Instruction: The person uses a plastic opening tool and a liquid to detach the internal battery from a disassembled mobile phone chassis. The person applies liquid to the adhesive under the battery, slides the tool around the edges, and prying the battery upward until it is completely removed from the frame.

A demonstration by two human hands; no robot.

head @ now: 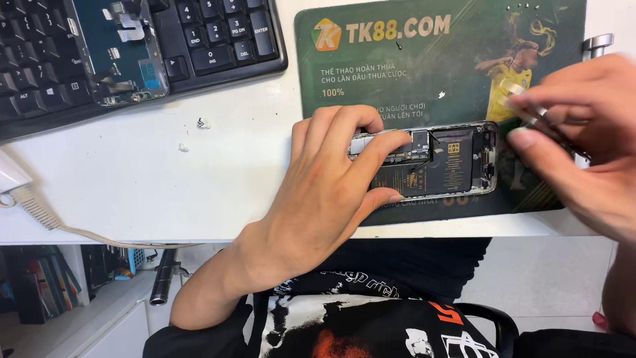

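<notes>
The left hand (318, 199) pins the opened black phone body with its bare battery and circuitry (430, 159) to the green printed mat (411, 66) on the white desk (132, 179), its grip closed on the phone's edges. The right hand (583, 132) pinches slim metal tweezers (530, 109) at the phone's far end. A slip of those tips could probably nick the battery or a fine cable, and a loosened hold would let the phone skid.

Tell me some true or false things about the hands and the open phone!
1. The left hand holds the opened phone down on the green mat. True.
2. The right hand is empty. False: its fingers pinch thin metal tweezers.
3. The phone's screen is fitted on it. False: its battery and inner parts show.
4. A black keyboard lies at the desk's far left. True.
</notes>
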